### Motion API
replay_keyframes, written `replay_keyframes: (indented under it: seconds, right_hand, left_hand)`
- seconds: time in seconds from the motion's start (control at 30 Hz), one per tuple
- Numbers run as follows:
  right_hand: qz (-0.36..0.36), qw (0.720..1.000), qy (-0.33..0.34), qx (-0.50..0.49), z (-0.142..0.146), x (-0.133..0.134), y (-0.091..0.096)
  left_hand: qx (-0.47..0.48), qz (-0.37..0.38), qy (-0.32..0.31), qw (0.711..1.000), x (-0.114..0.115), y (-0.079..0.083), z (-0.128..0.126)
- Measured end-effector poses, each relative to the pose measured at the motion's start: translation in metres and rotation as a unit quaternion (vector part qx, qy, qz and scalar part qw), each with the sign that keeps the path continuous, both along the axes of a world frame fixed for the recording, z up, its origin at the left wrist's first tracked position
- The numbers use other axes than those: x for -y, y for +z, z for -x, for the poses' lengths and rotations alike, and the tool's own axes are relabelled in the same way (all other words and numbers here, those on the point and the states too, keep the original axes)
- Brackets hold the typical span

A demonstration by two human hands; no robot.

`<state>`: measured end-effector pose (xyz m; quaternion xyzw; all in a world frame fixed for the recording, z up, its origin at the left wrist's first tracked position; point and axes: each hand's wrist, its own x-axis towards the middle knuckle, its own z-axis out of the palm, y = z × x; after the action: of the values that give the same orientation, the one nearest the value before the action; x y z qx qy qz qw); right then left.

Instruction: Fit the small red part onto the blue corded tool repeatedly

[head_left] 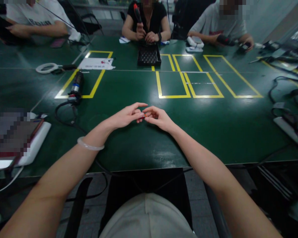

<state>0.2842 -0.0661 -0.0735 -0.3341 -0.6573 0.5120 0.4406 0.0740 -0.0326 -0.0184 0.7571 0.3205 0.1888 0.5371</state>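
Observation:
Above the near middle of the green table (pixel 129 148), both my hands meet fingertip to fingertip. Between them is a small red-orange piece (pixel 144 116), mostly hidden by the fingers and too small to name. My left hand (pixel 126 115), with a pale bangle (pixel 89 144) on the forearm, pinches it from the left between thumb and fingers, its index finger stretched out above. From the other side, the curled fingers and thumb of my right hand (pixel 161 119) close on the same piece.
Yellow tape rectangles (pixel 173 97) mark the table. A black corded tool (pixel 76 87) lies left, near a white sheet (pixel 95 63). A black tray (pixel 149 58) stands at the far side, where three people sit. Devices lie at left; cables (pixel 275 82) trail at right.

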Motion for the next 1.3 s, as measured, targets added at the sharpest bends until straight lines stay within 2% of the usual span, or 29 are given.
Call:
replay_keyframes:
  seconds: [0.13, 0.27, 0.4, 0.67, 1.3]
  right_hand:
    - [0.012, 0.999, 0.022, -0.020, 0.002, 0.001, 0.000]
    - [0.015, 1.000, -0.005, -0.009, 0.001, 0.000, 0.000]
    - [0.003, 0.999, -0.030, 0.017, 0.000, -0.001, 0.000]
    - [-0.028, 0.996, -0.045, 0.066, -0.001, -0.001, -0.002]
    - [-0.002, 0.995, -0.055, 0.082, -0.002, 0.000, 0.003]
  left_hand:
    - [0.017, 0.015, 0.017, 1.000, 0.000, -0.009, 0.002]
    - [0.033, 0.040, 0.052, 0.997, -0.004, -0.019, 0.004]
    - [0.033, 0.048, 0.053, 0.997, -0.006, -0.024, 0.005]
    - [0.017, 0.036, 0.025, 0.999, -0.006, -0.027, 0.005]
    - [0.014, 0.047, 0.018, 0.999, -0.002, -0.026, 0.007]
